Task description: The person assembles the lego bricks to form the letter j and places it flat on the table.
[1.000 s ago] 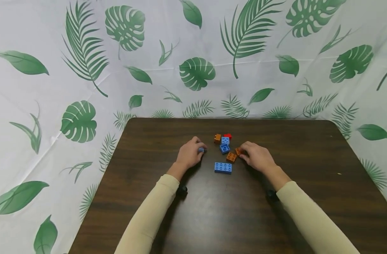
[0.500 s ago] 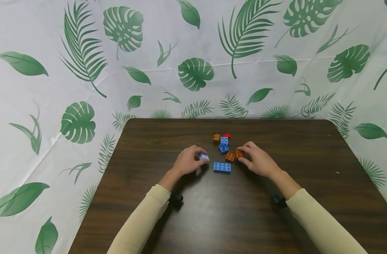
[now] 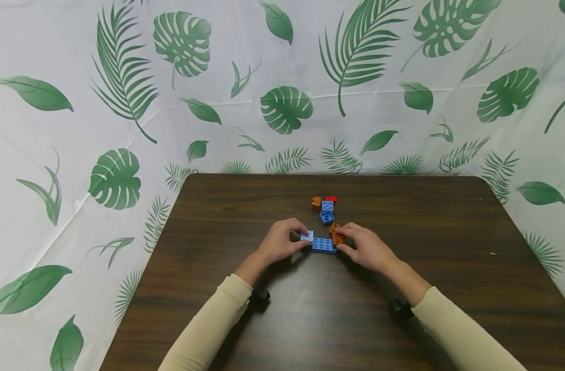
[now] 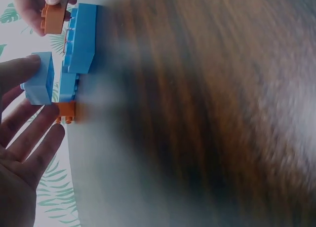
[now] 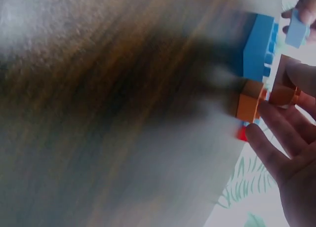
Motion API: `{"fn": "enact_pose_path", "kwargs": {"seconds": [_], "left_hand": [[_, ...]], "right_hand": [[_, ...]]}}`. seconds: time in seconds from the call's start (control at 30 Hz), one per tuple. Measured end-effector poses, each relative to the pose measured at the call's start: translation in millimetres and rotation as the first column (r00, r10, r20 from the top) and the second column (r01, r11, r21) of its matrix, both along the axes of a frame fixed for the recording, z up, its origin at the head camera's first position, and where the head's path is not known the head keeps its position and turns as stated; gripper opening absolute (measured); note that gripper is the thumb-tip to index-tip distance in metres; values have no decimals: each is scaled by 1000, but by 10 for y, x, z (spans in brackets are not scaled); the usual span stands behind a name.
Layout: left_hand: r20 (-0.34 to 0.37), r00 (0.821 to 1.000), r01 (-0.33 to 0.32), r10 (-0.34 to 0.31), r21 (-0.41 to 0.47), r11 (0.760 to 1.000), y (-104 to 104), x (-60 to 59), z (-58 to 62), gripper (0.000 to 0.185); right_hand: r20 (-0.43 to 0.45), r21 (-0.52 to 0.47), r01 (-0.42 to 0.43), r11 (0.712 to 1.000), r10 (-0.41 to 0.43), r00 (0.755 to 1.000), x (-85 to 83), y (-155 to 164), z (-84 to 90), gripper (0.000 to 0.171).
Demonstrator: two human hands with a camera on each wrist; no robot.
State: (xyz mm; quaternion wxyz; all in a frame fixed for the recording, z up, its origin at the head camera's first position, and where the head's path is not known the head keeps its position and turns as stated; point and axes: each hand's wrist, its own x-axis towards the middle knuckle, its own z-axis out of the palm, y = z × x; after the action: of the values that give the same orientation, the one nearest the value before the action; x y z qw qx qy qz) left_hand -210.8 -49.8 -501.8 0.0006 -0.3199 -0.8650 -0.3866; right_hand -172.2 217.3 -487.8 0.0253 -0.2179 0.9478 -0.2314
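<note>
Between thumb and fingers my left hand [image 3: 283, 240] pinches a light blue toy brick [image 3: 306, 235] by the left end of a longer blue brick [image 3: 324, 246] with two rows of studs. In the left wrist view that light blue brick [image 4: 40, 80] is held up off the table. My right hand [image 3: 369, 245] pinches an orange brick [image 3: 339, 239] at the long brick's right end; the right wrist view has this orange brick [image 5: 282, 91] raised above the studs. A second orange brick [image 3: 334, 227] lies on the table just behind, partly covered by the right hand's brick.
Farther back on the dark wooden table [image 3: 245, 201] sit two blue bricks, one [image 3: 326, 217] in front of the other [image 3: 327, 206]. Beside them are an orange brick [image 3: 316, 203] and a red brick [image 3: 331, 199]. A leaf-print cloth [image 3: 236, 113] hangs behind the table's far edge.
Both hands have come inward and nearer, bringing the light blue brick and the orange brick to opposite ends of the long blue brick. The bricks at the back have stayed put.
</note>
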Motion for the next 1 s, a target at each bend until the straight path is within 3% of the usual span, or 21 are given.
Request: {"fn": "enact_pose_path", "kwargs": {"seconds": [0.5, 1.0], "left_hand": [[-42, 999, 33, -31, 39, 999, 138, 22, -80, 12], [-81, 995, 49, -54, -63, 997, 184, 25, -59, 13]], "right_hand": [[-70, 83, -13, 996, 19, 997, 29, -79, -70, 40], [-109, 108, 44, 993, -32, 994, 99, -86, -78, 41]]}}
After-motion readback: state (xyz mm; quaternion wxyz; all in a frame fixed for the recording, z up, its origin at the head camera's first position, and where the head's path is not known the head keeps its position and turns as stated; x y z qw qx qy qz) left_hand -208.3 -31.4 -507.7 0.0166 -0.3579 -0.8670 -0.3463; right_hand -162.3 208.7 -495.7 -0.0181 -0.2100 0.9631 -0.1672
